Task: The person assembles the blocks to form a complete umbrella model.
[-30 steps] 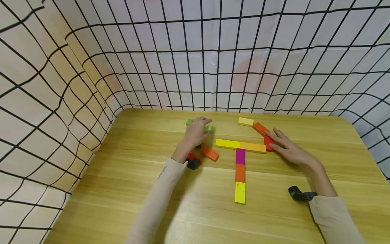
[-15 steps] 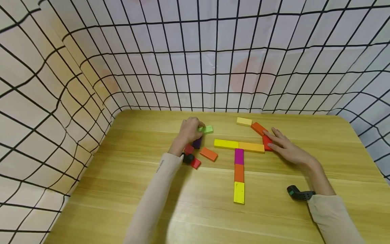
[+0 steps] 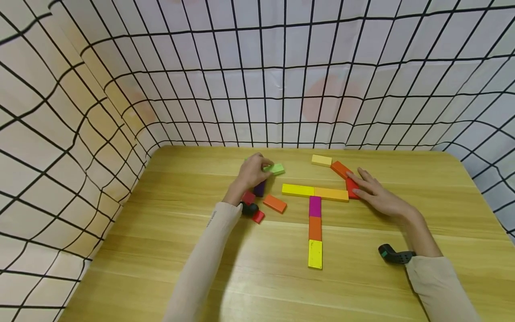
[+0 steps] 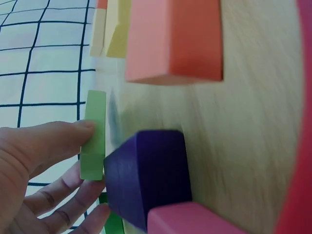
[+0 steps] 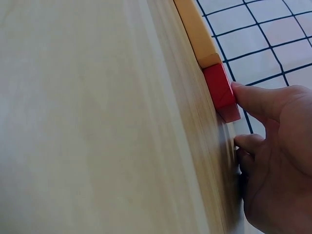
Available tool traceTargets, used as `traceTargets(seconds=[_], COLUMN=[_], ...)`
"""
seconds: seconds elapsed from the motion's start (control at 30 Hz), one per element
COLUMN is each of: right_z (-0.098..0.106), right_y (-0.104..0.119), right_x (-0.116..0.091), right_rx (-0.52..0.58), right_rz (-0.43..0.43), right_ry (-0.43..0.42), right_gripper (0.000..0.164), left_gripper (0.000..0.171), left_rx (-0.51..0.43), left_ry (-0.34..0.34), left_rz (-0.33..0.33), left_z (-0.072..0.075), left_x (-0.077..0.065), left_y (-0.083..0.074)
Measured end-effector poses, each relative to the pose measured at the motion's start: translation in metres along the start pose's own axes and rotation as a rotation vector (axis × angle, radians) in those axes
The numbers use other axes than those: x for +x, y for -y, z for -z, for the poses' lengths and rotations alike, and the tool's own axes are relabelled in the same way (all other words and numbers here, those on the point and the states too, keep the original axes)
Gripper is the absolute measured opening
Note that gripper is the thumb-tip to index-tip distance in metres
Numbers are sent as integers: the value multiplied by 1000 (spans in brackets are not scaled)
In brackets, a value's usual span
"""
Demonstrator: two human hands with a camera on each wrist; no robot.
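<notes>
Two hands (image 3: 251,173) (image 3: 382,197); one light-green block (image 3: 277,169)

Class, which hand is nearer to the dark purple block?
Left: the left hand is beside the dark purple block, pinching a light green block; the right hand is farther off, touching a red block.
</notes>
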State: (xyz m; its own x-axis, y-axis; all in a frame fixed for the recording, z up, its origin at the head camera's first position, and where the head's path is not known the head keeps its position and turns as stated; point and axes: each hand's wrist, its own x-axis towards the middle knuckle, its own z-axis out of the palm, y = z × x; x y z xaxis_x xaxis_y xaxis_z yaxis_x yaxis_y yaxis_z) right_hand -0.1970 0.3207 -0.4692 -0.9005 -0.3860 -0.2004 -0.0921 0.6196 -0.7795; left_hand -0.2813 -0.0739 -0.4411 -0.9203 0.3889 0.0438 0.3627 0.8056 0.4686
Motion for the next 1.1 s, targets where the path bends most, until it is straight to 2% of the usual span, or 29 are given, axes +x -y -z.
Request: traceTargets(seconds=[0.23,0.5,0.63,0.8,1.1], right_z=[2,2,1,0,-1], right_y=[0,0,-1,0,2], right_x=[-3,-3,-2,-3,-3], right_rx=[12,14,0,-3,9], right_rz=[-2,2,2,-7,-26], right_ry=[0,1,-1,-5,-6], right_gripper=[64,63,63,63,64], left_gripper=[32,33,33,34,34], left_rx=[-136,-160,-169,-227,-261], left_ry=[3,13,48,88,80], left_rz=[-35,-40,-37,-24,8], left_z=[-5,-14,-20,-26,-31], left_x=[11,32,42,51,62], left_y=[-3,-14,-22,-30,-29])
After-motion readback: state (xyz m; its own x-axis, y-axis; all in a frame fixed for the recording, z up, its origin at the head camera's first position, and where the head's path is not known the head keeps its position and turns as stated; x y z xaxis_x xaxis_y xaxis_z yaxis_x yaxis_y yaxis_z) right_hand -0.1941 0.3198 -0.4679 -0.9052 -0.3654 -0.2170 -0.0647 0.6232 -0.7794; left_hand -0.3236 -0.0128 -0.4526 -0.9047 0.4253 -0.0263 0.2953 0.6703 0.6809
